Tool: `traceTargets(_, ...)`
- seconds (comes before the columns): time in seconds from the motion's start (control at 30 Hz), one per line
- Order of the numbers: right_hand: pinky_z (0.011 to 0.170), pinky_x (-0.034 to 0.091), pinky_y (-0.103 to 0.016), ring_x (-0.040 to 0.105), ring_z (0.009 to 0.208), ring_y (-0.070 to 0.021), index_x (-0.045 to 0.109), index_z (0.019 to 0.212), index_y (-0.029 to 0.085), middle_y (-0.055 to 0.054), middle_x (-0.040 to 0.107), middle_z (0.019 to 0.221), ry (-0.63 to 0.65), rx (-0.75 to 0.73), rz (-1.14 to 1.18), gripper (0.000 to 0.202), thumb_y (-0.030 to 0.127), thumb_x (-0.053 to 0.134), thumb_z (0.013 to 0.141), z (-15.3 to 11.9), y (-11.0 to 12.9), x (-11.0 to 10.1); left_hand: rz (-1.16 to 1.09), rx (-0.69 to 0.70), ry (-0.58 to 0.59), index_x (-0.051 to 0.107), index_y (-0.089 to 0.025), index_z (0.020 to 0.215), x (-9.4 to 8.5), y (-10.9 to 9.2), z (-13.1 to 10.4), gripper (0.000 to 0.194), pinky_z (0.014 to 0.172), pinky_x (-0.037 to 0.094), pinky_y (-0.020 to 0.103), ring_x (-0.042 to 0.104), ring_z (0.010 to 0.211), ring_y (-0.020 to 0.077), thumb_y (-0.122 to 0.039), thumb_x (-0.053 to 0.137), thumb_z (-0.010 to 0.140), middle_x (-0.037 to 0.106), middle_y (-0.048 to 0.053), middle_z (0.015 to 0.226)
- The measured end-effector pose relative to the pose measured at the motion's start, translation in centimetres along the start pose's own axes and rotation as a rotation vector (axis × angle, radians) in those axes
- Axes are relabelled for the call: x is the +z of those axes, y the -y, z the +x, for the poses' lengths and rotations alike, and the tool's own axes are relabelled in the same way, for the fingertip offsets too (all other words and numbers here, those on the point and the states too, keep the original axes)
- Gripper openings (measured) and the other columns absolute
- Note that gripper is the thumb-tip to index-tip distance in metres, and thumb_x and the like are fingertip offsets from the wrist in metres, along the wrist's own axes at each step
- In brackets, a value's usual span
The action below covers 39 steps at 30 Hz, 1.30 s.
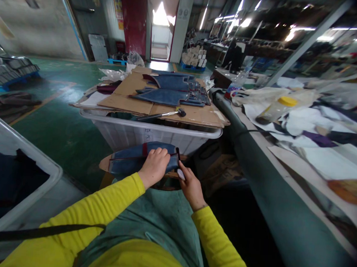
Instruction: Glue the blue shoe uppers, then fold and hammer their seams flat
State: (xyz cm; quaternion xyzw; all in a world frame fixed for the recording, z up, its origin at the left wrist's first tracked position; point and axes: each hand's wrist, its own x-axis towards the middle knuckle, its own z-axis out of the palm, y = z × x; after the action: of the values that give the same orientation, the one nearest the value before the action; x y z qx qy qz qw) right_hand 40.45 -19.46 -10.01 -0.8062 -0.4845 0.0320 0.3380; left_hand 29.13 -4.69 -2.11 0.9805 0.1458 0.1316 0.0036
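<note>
A long blue leather piece [128, 159] with a dark red strip lies across my lap over a tan, board-like form [105, 163]. My left hand [156, 166] presses on its right half, fingers together and bent over the leather. At the right end, my right hand [190, 186] is closed around the edge, index finger along a narrow dark strip [177, 151]. A small pale spot shows by the right thumb; whether it is the nail or an object I cannot tell. The undersides of the leather and form are hidden.
Ahead, cardboard [117, 99] covers a white plastic bin [121, 126], bearing blue leather pieces [165, 96] and a hammer [167, 114]. Another bin [53, 174] stands at left. Along the right runs a bench [272, 187] with scraps and a yellow-lidded jar [278, 109].
</note>
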Motion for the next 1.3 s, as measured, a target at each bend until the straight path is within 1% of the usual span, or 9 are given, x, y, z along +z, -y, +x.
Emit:
traceTargets(0.07,0.077,0.053,-0.030,0.064,0.086,-0.0187,0.040,0.140,0.025,-0.007,0.063,0.102,0.020,-0.001,-0.023,0.052,0.017,0.043,0.088,0.0,-0.2,-0.4,0.001,0.049,0.009,0.058,-0.015,0.101,1.0,-0.4,0.2,0.020,0.080,0.040,0.037,0.048,0.096,0.0231,-0.015,0.041,0.091,0.056,0.008,0.100)
traceTargets(0.23,0.085,0.052,-0.032,0.064,0.099,-0.0197,0.043,0.137,0.024,-0.008,0.064,0.114,0.066,-0.046,-0.008,0.046,0.027,0.044,0.091,0.4,-0.8,-1.4,-0.011,0.081,0.016,0.054,-0.013,0.117,2.8,-1.0,0.9,0.028,0.081,0.041,0.036,0.048,0.099,0.0224,-0.016,0.040,0.092,0.056,0.009,0.108)
traceTargets(0.33,0.084,0.052,-0.034,0.063,0.099,-0.0219,0.043,0.137,0.021,-0.010,0.064,0.114,0.074,-0.052,-0.048,0.049,0.037,0.046,0.091,1.2,-0.7,-2.4,-0.012,0.085,0.017,0.051,-0.015,0.121,2.9,-1.1,1.3,0.031,0.076,0.041,0.036,0.049,0.096,0.0227,-0.019,0.039,0.093,0.057,0.008,0.105)
traceTargets(0.47,0.081,0.051,-0.039,0.061,0.097,-0.0265,0.040,0.139,0.014,-0.015,0.063,0.108,-0.032,-0.020,-0.192,0.057,0.045,0.042,0.092,2.7,0.0,-3.2,-0.020,0.095,0.018,0.051,-0.017,0.121,2.5,-0.9,1.5,0.030,0.073,0.040,0.036,0.050,0.095,0.0226,-0.023,0.039,0.094,0.057,0.008,0.102)
traceTargets(0.57,0.087,0.047,-0.041,0.056,0.100,-0.0264,0.047,0.134,0.014,-0.016,0.059,0.110,-0.073,-0.088,-0.222,0.046,0.036,0.036,0.095,3.6,0.7,-3.1,-0.034,0.087,0.017,0.054,-0.018,0.115,2.3,-0.7,1.2,0.027,0.073,0.040,0.036,0.050,0.094,0.0222,-0.025,0.038,0.094,0.058,0.007,0.101)
traceTargets(0.67,0.090,0.046,-0.039,0.051,0.103,-0.0246,0.052,0.129,0.016,-0.014,0.057,0.114,-0.080,-0.154,-0.174,0.039,0.027,0.037,0.095,4.0,1.6,-2.7,-0.065,0.078,0.008,0.054,-0.017,0.115,2.4,-0.5,0.6,0.026,0.078,0.041,0.036,0.050,0.098,0.0220,-0.025,0.040,0.094,0.058,0.007,0.105)
traceTargets(0.83,0.090,0.046,-0.039,0.049,0.102,-0.0241,0.057,0.124,0.018,-0.012,0.058,0.114,-0.082,-0.187,-0.164,0.036,0.025,0.039,0.094,4.2,2.6,-2.2,-0.123,0.055,-0.006,0.053,-0.014,0.118,2.5,-0.2,-0.4,0.029,0.085,0.042,0.036,0.049,0.102,0.0215,-0.022,0.039,0.094,0.057,0.007,0.112)
traceTargets(1.03,0.087,0.047,-0.041,0.049,0.101,-0.0256,0.056,0.124,0.018,-0.013,0.058,0.113,-0.068,-0.173,-0.212,0.037,0.019,0.037,0.093,4.2,3.1,-0.8,-0.139,0.018,-0.002,0.051,-0.015,0.124,2.1,0.8,-1.4,0.034,0.085,0.044,0.036,0.050,0.102,0.0212,-0.018,0.038,0.093,0.059,0.008,0.112)
traceTargets(1.3,0.084,0.050,-0.042,0.048,0.105,-0.0267,0.050,0.132,0.021,-0.013,0.058,0.115,-0.016,-0.251,-0.201,0.045,0.012,0.037,0.090,3.7,6.2,1.4,-0.098,-0.027,-0.010,0.054,-0.014,0.120,0.9,3.0,-3.7,0.032,0.085,0.042,0.037,0.050,0.100,0.0216,-0.019,0.037,0.094,0.059,0.009,0.104)
